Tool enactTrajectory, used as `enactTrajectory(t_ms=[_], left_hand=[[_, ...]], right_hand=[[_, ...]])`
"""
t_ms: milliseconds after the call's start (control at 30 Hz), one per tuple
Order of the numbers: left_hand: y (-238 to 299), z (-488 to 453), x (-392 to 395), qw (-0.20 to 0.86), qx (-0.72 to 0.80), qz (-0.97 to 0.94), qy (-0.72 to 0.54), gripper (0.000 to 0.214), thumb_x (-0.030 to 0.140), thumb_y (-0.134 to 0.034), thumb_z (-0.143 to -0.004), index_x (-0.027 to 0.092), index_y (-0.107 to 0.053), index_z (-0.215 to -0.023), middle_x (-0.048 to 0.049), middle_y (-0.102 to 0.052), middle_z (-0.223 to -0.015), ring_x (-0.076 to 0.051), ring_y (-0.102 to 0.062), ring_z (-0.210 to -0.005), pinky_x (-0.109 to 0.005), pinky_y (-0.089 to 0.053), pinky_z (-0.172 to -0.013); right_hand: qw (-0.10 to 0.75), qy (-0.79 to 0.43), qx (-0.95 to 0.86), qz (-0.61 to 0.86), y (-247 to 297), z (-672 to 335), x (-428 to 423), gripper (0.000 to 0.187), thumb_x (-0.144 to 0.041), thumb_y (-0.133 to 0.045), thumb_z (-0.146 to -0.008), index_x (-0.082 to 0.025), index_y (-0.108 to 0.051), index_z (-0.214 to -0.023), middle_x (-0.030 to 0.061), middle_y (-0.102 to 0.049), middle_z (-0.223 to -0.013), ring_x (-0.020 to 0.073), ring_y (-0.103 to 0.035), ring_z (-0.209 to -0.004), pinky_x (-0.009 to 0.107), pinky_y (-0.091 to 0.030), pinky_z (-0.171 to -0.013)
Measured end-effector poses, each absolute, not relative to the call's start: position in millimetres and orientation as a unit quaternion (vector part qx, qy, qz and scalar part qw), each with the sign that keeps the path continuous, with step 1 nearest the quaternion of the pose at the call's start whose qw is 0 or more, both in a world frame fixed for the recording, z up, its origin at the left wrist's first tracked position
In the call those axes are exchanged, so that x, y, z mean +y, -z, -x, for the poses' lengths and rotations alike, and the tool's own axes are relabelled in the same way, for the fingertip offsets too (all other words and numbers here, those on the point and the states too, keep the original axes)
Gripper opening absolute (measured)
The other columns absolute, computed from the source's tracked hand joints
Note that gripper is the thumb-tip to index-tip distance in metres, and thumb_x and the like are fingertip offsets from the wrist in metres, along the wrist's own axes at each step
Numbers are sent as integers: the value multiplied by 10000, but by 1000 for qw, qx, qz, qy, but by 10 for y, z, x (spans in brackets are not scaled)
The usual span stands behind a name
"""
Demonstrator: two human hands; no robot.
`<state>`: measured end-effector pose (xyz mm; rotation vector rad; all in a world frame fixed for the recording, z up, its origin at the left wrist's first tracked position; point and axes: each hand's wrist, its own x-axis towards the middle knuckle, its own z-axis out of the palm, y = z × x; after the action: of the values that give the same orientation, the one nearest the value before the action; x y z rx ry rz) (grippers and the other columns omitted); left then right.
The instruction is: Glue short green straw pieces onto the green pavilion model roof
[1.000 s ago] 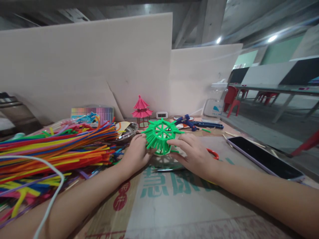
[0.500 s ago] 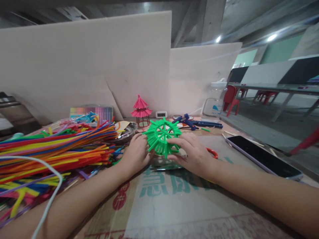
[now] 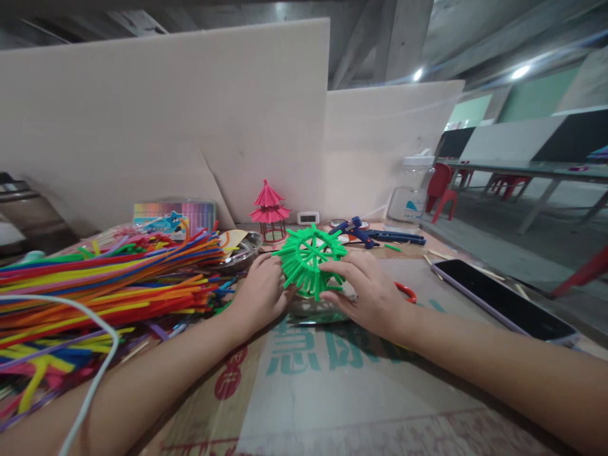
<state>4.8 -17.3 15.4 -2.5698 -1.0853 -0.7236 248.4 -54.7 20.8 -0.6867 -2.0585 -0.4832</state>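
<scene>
A green dome of bent pipe cleaners [image 3: 308,258] sits between both my hands over a shiny round dish [image 3: 313,309] on the cardboard. My left hand [image 3: 260,292] cups its left side with fingers curled against the green spokes. On the right side, my right hand [image 3: 368,288] presses down on the spokes with bent fingers. Both hands grip the dome.
A big heap of coloured pipe cleaners [image 3: 104,285] fills the left. A pink pagoda model [image 3: 270,215], a marker box [image 3: 175,217], a blue glue gun [image 3: 361,233], a plastic jar [image 3: 411,193], red-handled scissors [image 3: 406,291] and a phone [image 3: 503,303] lie around. A white cable [image 3: 90,380] hangs near.
The dome's green spokes have been folded further downward and the dome sits slightly lower and more closed. Both hands have stayed on it.
</scene>
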Motion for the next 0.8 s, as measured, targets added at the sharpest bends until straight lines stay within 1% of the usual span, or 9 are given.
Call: enactTrajectory(t_ms=[133, 300, 433, 633, 800], left_hand=[[-145, -47, -172, 129, -375, 883, 252, 142, 279, -542, -898, 195, -621, -981, -103, -661, -988, -287, -604, -1048, -533, -446, -1068], [-141, -41, -160, 135, -372, 884, 249, 179, 307, -515, -925, 180, -625, -987, -110, -659, -966, -286, -605, -1029, -526, -450, -1065], [-140, -32, -152, 143, -375, 883, 242, 212, 338, -486, -945, 179, -623, -968, -112, -658, -963, -288, -606, -1021, -528, -454, -1059], [-138, -30, -151, 128, -373, 885, 247, 195, 312, -514, -921, 173, -629, -997, -118, -661, -988, -293, -599, -1044, -538, -444, -1071], [-152, -40, -164, 124, -384, 881, 245, 172, 306, -518, -909, 181, -628, -954, -107, -655, -965, -289, -598, -1021, -542, -453, -1055]], right_hand=[[439, 198, -833, 272, -199, -2487, -543, 263, -356, -579, -990, -189, -583, -1193, 89, -661, -950, 254, -592, -887, 391, -483, -788], [448, 181, -832, 273, -212, -2500, -564, 332, -413, -570, -993, -174, -560, -1223, 88, -653, -931, 254, -588, -873, 391, -491, -781], [444, 165, -835, 279, -223, -2514, -590, 290, -368, -553, -1001, -180, -568, -1222, 85, -648, -946, 250, -584, -888, 391, -490, -795], [424, 172, -841, 290, -223, -2514, -581, 308, -342, -570, -993, -144, -597, -1227, 108, -654, -978, 258, -582, -907, 395, -489, -801], [421, 182, -840, 289, -211, -2511, -554, 295, -346, -566, -998, -152, -606, -1217, 103, -652, -953, 254, -584, -879, 388, -490, -784]])
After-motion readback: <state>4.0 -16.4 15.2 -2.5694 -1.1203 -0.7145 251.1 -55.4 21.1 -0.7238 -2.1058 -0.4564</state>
